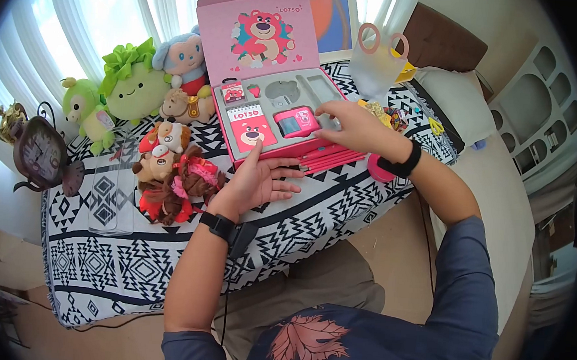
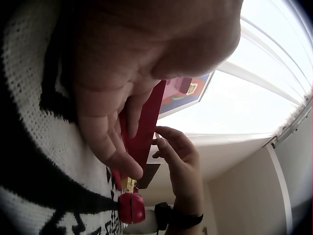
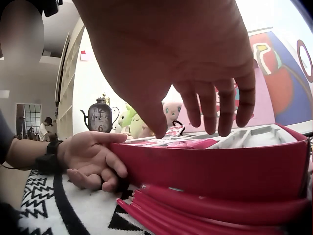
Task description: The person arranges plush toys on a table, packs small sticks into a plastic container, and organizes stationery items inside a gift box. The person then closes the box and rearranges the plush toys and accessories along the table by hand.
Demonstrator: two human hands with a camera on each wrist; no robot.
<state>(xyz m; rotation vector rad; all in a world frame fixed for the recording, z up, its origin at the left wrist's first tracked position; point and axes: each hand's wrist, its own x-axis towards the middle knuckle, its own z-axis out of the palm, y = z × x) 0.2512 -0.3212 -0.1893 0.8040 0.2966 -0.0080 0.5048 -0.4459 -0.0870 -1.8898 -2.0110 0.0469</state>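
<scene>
An open pink box (image 3: 210, 169) marked LOTSO stands on the patterned cloth, its lid raised at the back. In its grey tray lie a red bear notepad (image 1: 252, 129), a pink toy camera-like gadget (image 1: 296, 122) and a small bear-printed box (image 1: 233, 92). My right hand (image 1: 354, 126) hovers over the tray's right side, fingers pointing down beside the gadget, with nothing between them. Palm up at the box's front left corner, my left hand (image 1: 262, 180) has its fingers loosely extended, with the thumb overlapping the notepad in the head view.
Several pink pencils (image 1: 333, 160) lie along the box's front, near a pink round item (image 1: 381, 168). Plush toys (image 1: 134, 87) and a kettle-shaped clock (image 1: 39, 152) stand at left. A translucent bag (image 1: 375, 65) and bright small packets (image 1: 393, 117) sit at right.
</scene>
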